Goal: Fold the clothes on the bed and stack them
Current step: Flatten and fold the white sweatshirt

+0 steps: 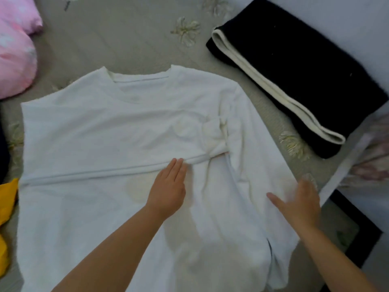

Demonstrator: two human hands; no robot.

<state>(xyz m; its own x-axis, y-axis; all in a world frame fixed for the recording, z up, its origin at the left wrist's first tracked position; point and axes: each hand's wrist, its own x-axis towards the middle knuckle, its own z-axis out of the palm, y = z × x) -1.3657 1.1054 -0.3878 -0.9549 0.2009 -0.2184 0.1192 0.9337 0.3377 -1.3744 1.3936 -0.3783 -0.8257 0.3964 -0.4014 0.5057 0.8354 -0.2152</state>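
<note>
A white long-sleeved top (pixel 88 131) lies spread across the grey flowered bed (pixel 117 32), neck toward the far side. One sleeve is folded across its chest as a long band. My left hand (pixel 168 190) lies flat on the top's middle, fingers together, their tips touching the sleeve band. My right hand (pixel 299 201) is spread, blurred, over the top's right edge, holding nothing. A folded black garment with a cream lining (pixel 294 70) lies at the far right of the bed.
A pink pillow (pixel 14 49) sits at the far left. Yellow cloth (pixel 6 207) and a dark cloth edge (pixel 3 152) lie at the left border. The bed's right edge (pixel 345 171) drops to a black frame and the floor.
</note>
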